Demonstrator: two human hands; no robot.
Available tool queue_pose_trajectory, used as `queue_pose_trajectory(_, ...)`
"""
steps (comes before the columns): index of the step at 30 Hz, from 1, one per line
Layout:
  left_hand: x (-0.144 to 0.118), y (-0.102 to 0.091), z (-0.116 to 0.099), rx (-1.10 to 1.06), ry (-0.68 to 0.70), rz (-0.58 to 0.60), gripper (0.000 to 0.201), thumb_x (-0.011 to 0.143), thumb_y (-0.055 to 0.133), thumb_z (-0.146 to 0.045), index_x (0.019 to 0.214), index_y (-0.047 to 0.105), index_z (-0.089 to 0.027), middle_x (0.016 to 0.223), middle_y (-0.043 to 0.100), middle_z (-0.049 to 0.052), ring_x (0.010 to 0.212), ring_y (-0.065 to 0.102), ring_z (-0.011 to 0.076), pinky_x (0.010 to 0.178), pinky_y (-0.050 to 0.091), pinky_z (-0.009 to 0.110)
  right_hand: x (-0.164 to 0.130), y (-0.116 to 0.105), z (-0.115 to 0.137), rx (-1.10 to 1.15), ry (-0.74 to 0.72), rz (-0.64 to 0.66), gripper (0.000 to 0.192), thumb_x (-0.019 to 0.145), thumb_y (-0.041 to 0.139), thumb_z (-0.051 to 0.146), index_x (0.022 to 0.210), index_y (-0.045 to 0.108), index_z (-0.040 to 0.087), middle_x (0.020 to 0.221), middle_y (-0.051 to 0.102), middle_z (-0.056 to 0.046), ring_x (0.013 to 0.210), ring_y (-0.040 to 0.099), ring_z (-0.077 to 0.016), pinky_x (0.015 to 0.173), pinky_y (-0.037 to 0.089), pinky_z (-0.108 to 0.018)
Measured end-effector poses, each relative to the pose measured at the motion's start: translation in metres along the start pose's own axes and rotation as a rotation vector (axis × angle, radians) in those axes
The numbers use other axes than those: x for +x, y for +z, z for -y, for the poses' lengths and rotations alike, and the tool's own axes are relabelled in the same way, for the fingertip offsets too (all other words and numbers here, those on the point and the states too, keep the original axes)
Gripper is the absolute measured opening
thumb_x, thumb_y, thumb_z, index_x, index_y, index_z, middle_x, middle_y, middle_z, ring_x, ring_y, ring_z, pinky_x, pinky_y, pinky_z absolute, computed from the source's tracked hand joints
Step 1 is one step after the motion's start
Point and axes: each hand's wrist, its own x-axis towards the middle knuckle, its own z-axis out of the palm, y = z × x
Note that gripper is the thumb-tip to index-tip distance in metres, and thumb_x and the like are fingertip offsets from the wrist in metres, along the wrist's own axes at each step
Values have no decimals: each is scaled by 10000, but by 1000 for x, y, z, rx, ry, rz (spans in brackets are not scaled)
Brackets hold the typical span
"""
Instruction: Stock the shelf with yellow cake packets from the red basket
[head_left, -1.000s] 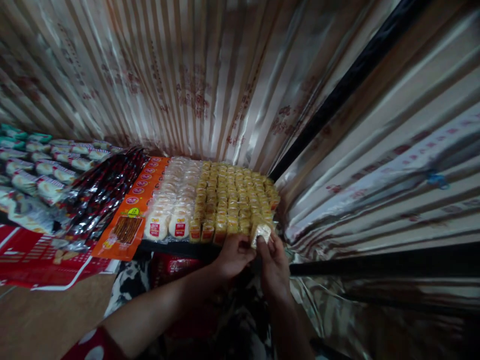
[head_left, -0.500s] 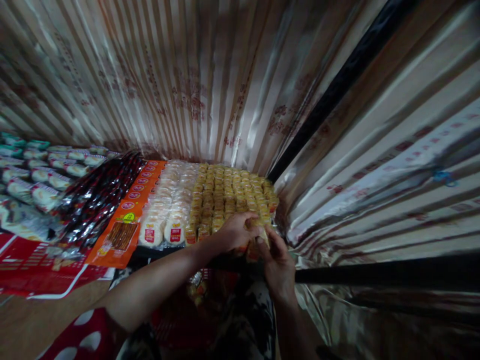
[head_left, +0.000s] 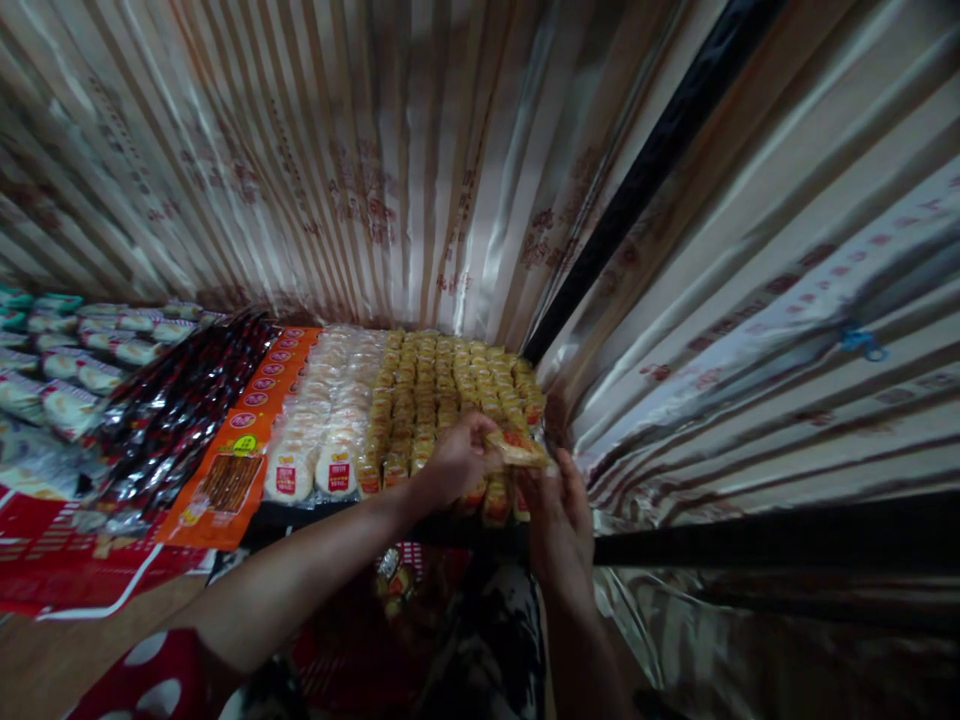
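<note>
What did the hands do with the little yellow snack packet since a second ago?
The left hand moved up from the front edge onto the yellow snack rows. The snack packet went up too, and it now lies flatter, pinched by both hands, with the right hand under it. Neither hand let go. The white cakes, orange packets and dark packets stayed put.

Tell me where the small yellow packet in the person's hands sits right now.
In the head view, the small yellow packet is right of centre, pinched between the left hand and right hand, above the near right corner of the yellow snack rows.
</note>
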Motion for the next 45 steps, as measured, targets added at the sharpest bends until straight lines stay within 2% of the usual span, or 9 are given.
queue_pose_trajectory(9,13,5,-16,324,174,76,156,799,524,-266,886,593,-158,864,630,18,799,565,125,726,437,222,18,1,8,97,67,-52,618,686,671,395,1250,477,231,918,642,-6,723,600,-123,684,495,-254)
queue_pose_trajectory(16,44,8,-70,850,385,424,534,823,502,-326,1334,394,-215,1246,572,75,1092,536,210,921,420,332,40,-2,33,-128,-221,21,750,658,675,361,1322,383,173,1058,629,-88,926,612,-205,872,462,-387)
queue_pose_trajectory(20,58,14,-90,915,523,531,603,814,465,-180,1394,302,-206,1344,494,82,1145,507,186,947,403,299,49,4,43,-223,-390,68,658,725,612,362,1317,392,178,1227,542,-119,1087,548,-225,959,409,-411)
queue_pose_trajectory(23,69,18,-88,862,565,540,515,798,492,-165,1308,434,-189,1244,578,66,1074,549,164,900,423,265,48,7,40,-176,-427,-27,661,763,584,371,1345,341,177,1258,516,-127,1118,533,-222,965,410,-411)
queue_pose_trajectory(25,76,23,-83,830,536,447,424,797,511,-193,1221,506,-182,1131,634,51,993,581,156,851,443,261,46,4,31,-154,-425,-85,634,798,546,391,1350,328,168,1277,503,-139,1133,527,-215,970,410,-411)
queue_pose_trajectory(29,85,37,-72,791,453,186,327,797,492,-203,1120,529,-165,995,649,40,872,596,148,773,470,263,36,-14,0,-453,-355,-89,530,846,443,464,1250,488,123,1279,522,-158,1189,481,-238,1025,346,-444)
queue_pose_trajectory(31,88,44,-66,798,436,154,314,785,499,-204,1094,532,-160,1003,638,50,877,595,154,779,478,270,31,-23,-18,-576,-311,-23,559,861,385,492,1252,498,110,1314,497,-163,1239,433,-249,1054,305,-455)
queue_pose_trajectory(37,92,57,-41,958,358,245,274,795,487,-202,1051,566,-142,1058,634,87,939,610,184,808,492,271,25,-27,-52,-609,-246,64,678,848,333,554,1333,411,88,1404,390,-168,1316,333,-257,1092,240,-446)
queue_pose_trajectory(45,98,61,-41,1092,279,344,286,836,462,-235,1078,577,-133,1073,657,93,952,624,197,796,502,268,29,-21,-47,-535,-171,-5,685,830,350,575,1327,419,110,1336,468,-163,1245,416,-278,1032,315,-458)
